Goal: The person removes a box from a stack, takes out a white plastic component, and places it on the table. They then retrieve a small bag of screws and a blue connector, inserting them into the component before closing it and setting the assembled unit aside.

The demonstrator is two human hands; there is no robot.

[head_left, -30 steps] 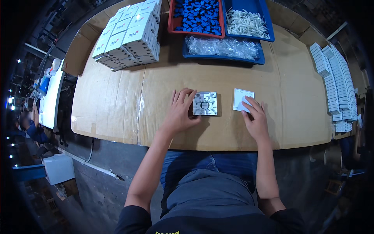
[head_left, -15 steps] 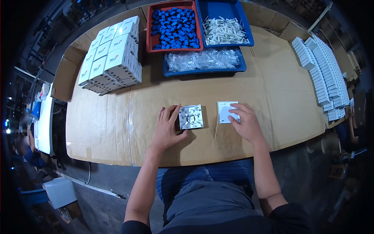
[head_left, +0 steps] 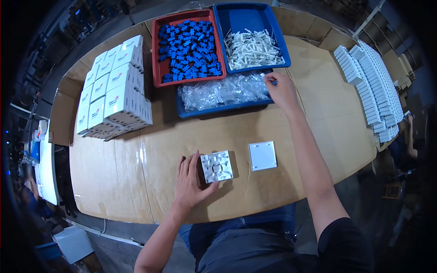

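Note:
A square white electrical faceplate base (head_left: 216, 167) with a round central opening lies face up on the cardboard. Beside its left edge is my left hand (head_left: 188, 182), fingers stretched out and apart, the thumb at its lower left corner. To the right lies a flat square white cover plate (head_left: 263, 156), which neither hand touches. My right hand (head_left: 283, 90) reaches to the right end of the blue tray of clear plastic bags (head_left: 225, 92). Its fingers are curled together in a pinch; what they hold, if anything, cannot be made out.
White boxes (head_left: 109, 88) are stacked at the left. At the back stand a red tray (head_left: 157, 54) of small blue parts and a blue tray (head_left: 232, 17) of small white pieces. Rows of white pieces (head_left: 371, 86) line the right side. Cardboard (head_left: 114, 173) covers the table.
My right hand has let go of the cover plate and moved forward to the tray of bags. My left hand stays beside the base. The whole view has shifted.

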